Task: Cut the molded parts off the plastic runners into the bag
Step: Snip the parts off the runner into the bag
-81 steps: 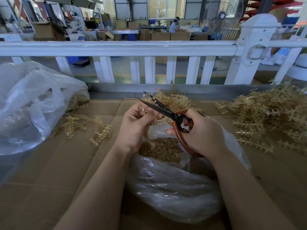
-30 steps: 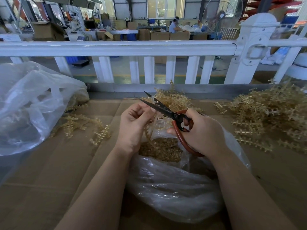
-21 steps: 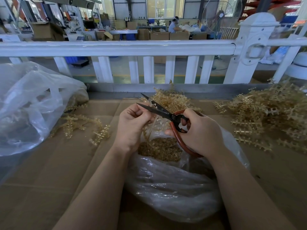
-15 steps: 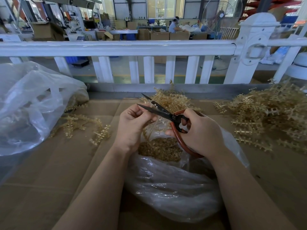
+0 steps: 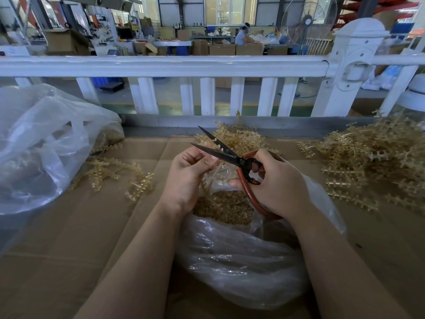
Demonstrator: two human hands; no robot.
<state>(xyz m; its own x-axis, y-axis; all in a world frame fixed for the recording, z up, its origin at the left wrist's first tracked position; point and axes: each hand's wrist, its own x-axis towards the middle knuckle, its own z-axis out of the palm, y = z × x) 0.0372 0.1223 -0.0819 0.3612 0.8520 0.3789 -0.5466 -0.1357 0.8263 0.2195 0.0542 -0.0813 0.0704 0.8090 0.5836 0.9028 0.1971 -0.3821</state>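
Observation:
My left hand [image 5: 187, 176] pinches a translucent amber plastic runner [image 5: 212, 174] above the open mouth of a clear plastic bag [image 5: 241, 256]. Small amber cut parts [image 5: 224, 207] lie heaped inside the bag. My right hand [image 5: 276, 183] grips the red handles of black-bladed scissors [image 5: 220, 149]. The blades are parted, their tips pointing up and left just above my left fingers. Most of the held runner is hidden behind my left hand.
A big pile of amber runners [image 5: 377, 162] covers the right of the cardboard-covered table [image 5: 69, 238]. More runners [image 5: 234, 137] lie behind the scissors, a few runners [image 5: 115, 173] at left. A large clear bag [image 5: 41, 143] sits far left. A white railing [image 5: 184, 65] borders the back.
The scissor blades have opened a little wider over the runner. Both hands stay in nearly the same place above the bag.

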